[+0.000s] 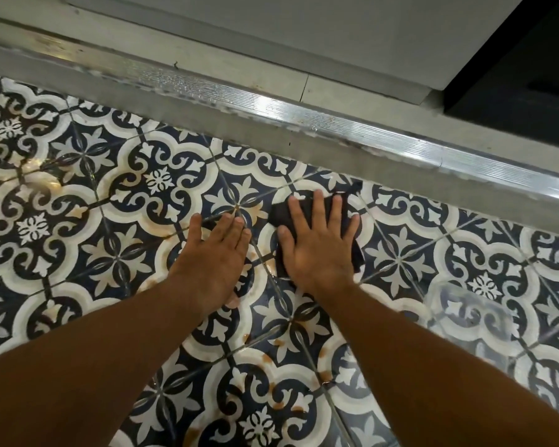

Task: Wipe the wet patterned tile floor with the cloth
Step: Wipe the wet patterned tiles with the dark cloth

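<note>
Right hand [317,250] flat, fingers splayed, palm pressing down on the dark cloth [339,217], not clenched around it; left hand [217,253] flat and open on bare tile just beside it, holding nothing; patterned tile floor [110,195] blue-and-white, glossy wet sheen at left and lower right, rusty brown stains near the hands and toward the bottom; ribbed metal threshold strip [352,124] runs diagonally just beyond the cloth; cloth crumpled, edges sticking out past the fingers and the hand's right side.

Wet tile floor [117,201]; dark cloth [355,253]
</note>
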A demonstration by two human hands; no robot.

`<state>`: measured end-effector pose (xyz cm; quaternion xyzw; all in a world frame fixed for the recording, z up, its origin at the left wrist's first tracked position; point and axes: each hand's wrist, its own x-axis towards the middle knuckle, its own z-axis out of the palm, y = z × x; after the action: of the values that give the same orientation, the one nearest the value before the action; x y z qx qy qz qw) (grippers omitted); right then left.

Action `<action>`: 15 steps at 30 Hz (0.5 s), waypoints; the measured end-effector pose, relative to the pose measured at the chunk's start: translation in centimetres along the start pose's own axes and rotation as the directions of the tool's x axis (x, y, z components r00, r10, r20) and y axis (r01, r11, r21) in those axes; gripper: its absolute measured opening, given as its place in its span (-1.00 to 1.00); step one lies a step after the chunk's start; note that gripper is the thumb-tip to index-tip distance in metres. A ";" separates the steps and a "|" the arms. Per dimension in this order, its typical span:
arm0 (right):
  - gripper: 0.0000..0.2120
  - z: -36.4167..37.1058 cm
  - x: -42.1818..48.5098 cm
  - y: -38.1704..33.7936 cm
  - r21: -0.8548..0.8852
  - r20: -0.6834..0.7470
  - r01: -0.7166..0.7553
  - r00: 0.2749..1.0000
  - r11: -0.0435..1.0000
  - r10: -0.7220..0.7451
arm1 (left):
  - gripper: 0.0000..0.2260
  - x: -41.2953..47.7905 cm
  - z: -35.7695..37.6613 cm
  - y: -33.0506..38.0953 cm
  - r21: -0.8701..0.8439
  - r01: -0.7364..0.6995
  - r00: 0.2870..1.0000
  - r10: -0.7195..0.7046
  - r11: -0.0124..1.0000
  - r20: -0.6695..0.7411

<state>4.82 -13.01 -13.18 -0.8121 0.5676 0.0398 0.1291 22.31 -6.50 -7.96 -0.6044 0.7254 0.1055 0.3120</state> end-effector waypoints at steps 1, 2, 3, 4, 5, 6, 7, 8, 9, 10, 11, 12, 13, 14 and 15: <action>-0.42 0.4 -1.3 -0.6 0.005 0.003 0.042 0.999 0.999 -0.042 | -0.12 0.0 0.0 0.0 -0.007 0.004 1.000 -0.004 1.000 0.005; -0.43 0.8 -2.6 -0.6 0.005 0.010 0.084 0.996 0.996 -0.084 | -0.11 0.0 -0.1 0.0 -0.017 0.008 1.000 -0.007 1.000 0.008; -0.44 1.1 -3.9 -0.1 0.002 0.025 0.126 0.992 0.992 -0.126 | -0.10 0.0 -0.1 0.0 -0.029 0.009 1.000 -0.009 1.000 0.013; -0.44 1.3 -5.0 0.9 -0.010 0.048 0.161 0.986 0.987 -0.160 | -0.11 0.0 -0.2 0.0 -0.038 0.010 1.000 -0.009 0.999 0.016; -0.43 1.3 -5.7 2.3 -0.027 0.075 0.186 0.980 0.982 -0.183 | -0.12 0.0 -0.3 0.0 -0.045 0.009 1.000 -0.008 0.999 0.019; -0.43 1.1 -5.9 3.8 -0.045 0.096 0.193 0.977 0.980 -0.188 | -0.13 0.1 -0.3 0.0 -0.047 0.009 1.000 -0.008 0.999 0.020; -0.43 0.7 -5.6 5.2 -0.060 0.106 0.179 0.979 0.982 -0.172 | -0.13 0.1 -0.2 0.0 -0.044 0.008 1.000 -0.007 0.999 0.018; -0.43 0.2 -4.8 6.3 -0.066 0.103 0.147 0.985 0.987 -0.140 | -0.13 0.1 -0.1 0.0 -0.038 0.006 1.000 -0.005 0.999 0.014; -0.43 -0.3 -3.8 6.9 -0.061 0.091 0.102 0.991 0.993 -0.096 | -0.15 0.1 0.0 -0.1 -0.032 0.004 1.000 -0.004 0.999 0.006; -0.43 -0.7 -2.6 6.9 -0.046 0.077 0.053 0.996 0.998 -0.049 | -0.18 0.0 0.1 -0.1 -0.025 0.002 1.000 -0.002 1.000 -0.007; -0.42 -1.0 -1.5 6.3 -0.032 0.063 0.006 0.998 0.999 -0.004 | -0.21 0.0 0.1 -0.1 -0.018 0.000 1.000 0.000 1.000 -0.018; -0.40 -1.1 -0.6 5.5 -0.021 0.051 -0.037 0.998 0.999 0.038 | -0.22 0.0 0.1 -0.1 -0.010 -0.004 1.000 0.003 1.000 -0.021; -0.40 -1.1 -0.1 4.4 -0.019 0.046 -0.067 0.997 0.998 0.068 | -0.20 0.1 0.0 0.0 0.001 -0.006 1.000 0.006 1.000 -0.014; -0.40 -1.0 0.1 3.2 -0.019 0.047 -0.075 0.996 0.997 0.076 | -0.18 0.1 -0.2 0.1 0.014 -0.006 1.000 0.006 1.000 0.000; -0.40 -0.7 -0.2 2.1 -0.018 0.051 -0.059 0.997 0.998 0.059 | -0.15 0.1 -0.3 0.2 0.025 -0.003 1.000 0.003 1.000 0.016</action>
<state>2.76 -13.70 -12.76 -0.7948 0.5875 0.0692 0.1356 22.04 -6.74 -7.83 -0.5985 0.7251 0.1020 0.3251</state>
